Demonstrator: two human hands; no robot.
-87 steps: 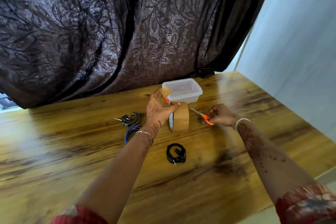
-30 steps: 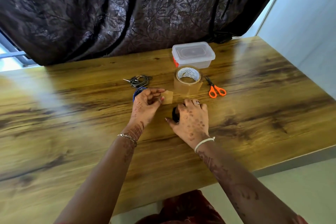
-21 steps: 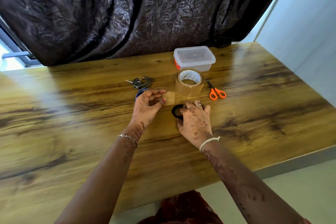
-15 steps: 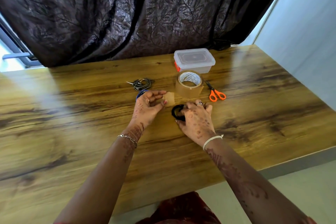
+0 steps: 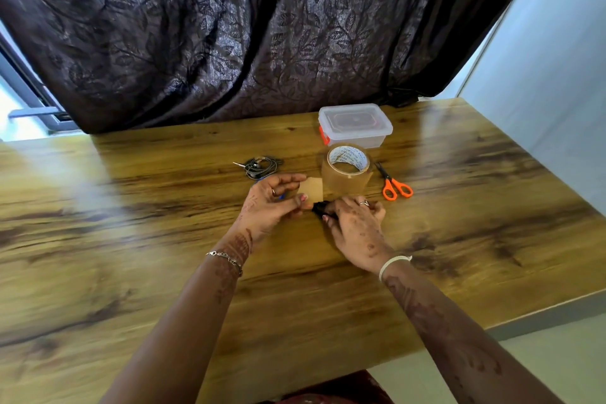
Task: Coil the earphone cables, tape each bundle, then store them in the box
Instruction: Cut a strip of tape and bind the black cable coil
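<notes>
Earphone coil (image 5: pixel 320 208), black, sits at the middle of the table (image 5: pixel 131 239), gripped in the right hand (image 5: pixel 355 226). The left hand (image 5: pixel 269 207) pinches a tape piece (image 5: pixel 312 188) at the coil's 11 o'clock. The tape roll (image 5: pixel 347 170) stands at 1 o'clock, with the box (image 5: pixel 355 125) beyond it.

Left hand (image 5: pixel 272 203) and right hand (image 5: pixel 355 223) pinch, nearly touching.
</notes>
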